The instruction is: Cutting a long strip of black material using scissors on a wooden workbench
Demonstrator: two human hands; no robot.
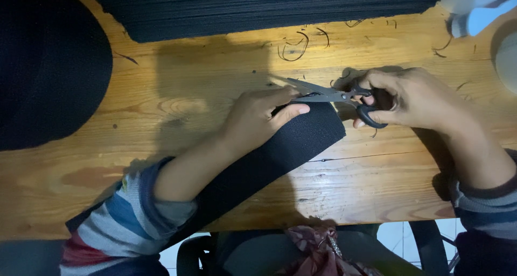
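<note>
left hand [258,117] sits about mid-table, fingers together and pinching the end of a long black fabric strip [280,152], thumb on top near the cut edge and the rest curled under it. the strip runs from that hand back toward the near edge of the table [161,98], passing under the striped sleeve [124,217] on that arm. far over on the left edge there's a big rounded black fabric piece [43,66] lying flat, and along the far edge a thick stack of black fabric [258,7] takes up most of the width. going right, the scissors [328,95] are lying almost level, blades parted a bit and pointing left, right at the top edge of the strip just beside the left fingertips. right hand [414,101] has them by the black handles, fingers closed through the loops. loose black threads [293,47] are scattered on the wood between the stack and the hands. up in the far right corner there's something pale blue and white [479,9], can't tell what it is.
</note>
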